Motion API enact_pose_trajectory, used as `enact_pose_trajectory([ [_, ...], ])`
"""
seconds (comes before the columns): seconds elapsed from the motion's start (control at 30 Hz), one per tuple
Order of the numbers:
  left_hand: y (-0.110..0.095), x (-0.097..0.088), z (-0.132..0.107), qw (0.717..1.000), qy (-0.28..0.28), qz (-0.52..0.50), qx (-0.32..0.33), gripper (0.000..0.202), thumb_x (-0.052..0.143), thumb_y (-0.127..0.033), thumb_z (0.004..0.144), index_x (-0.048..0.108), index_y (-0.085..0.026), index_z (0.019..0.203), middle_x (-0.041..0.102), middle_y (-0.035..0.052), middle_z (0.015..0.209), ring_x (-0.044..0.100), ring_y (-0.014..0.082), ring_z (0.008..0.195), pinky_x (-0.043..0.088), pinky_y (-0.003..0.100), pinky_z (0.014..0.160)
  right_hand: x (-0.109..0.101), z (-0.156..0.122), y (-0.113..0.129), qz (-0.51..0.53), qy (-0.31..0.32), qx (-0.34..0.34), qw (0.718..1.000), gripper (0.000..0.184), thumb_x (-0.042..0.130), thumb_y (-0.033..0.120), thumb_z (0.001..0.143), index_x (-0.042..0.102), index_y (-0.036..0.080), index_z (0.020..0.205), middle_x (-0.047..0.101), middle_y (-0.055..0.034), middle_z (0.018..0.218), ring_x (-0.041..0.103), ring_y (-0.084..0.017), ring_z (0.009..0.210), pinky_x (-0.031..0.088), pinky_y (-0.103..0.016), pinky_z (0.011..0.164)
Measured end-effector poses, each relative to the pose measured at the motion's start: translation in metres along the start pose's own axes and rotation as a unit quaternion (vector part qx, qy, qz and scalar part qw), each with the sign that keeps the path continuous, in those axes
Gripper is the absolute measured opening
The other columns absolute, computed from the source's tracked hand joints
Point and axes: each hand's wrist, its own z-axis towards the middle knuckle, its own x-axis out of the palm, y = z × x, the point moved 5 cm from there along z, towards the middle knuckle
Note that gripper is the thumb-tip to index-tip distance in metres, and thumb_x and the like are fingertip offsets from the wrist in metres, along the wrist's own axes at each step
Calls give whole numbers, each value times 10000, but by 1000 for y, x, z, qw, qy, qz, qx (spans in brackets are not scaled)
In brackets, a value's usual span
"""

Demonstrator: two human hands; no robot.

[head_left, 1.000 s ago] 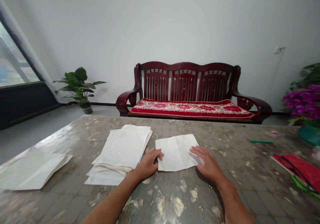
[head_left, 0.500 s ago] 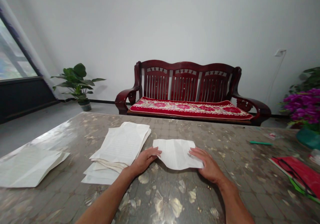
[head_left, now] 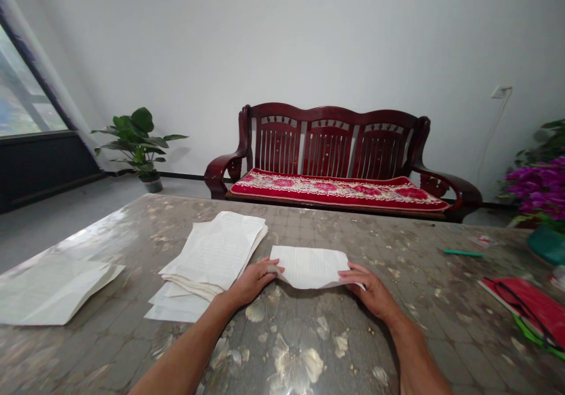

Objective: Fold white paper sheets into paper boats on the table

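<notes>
Paper sheet (head_left: pixel 309 267) spans two gripping hands (head_left: pixel 373 292) angled inward.

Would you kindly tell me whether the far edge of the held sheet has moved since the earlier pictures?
Yes; the far edge of the sheet has shifted nearer, away from the sofa.

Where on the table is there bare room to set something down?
Bare tabletop shows between the right hand and the red item, on the near side of the held sheet, and between the leftmost papers and paper stack. Crowded: between stack and left hand, and at far right around the teal flowerpot.
</notes>
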Motion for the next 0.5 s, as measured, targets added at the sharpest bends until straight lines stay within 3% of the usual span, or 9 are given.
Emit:
enact_pose_trajectory([
  [0.17, 2, -5, 2, 997, -42, 36, -50, 312, 466, -364, 943, 714, -196, 1030, 737, 62, 1066, 654, 230, 1026, 489, 338, 939, -4, 2, 5, -20, -21, 19, 999, 442, 528, 604, 874, 779, 242, 912, 734, -87, 1009, 605, -277, 1074, 453, -439, 988],
  [0.3, 1, -6, 7, 988, -76, 109, -85, 331, 440, -378, 954, 680, -193, 821, 710, 60, 855, 644, 231, 871, 469, 321, 802, -4, 4, 7, -82, -58, 71, 992, 445, 461, 541, 892, 727, 208, 765, 698, -80, 869, 606, -258, 935, 478, -362, 846],
  [0.5, -9, -6, 12, 969, -91, 188, -132, 331, 444, -362, 967, 613, -193, 738, 689, 76, 802, 633, 239, 815, 402, 319, 742, 1, 6, 13, -230, -105, 113, 961, 400, 441, 468, 905, 619, 231, 636, 663, -63, 726, 578, -240, 842, 422, -319, 752],
])
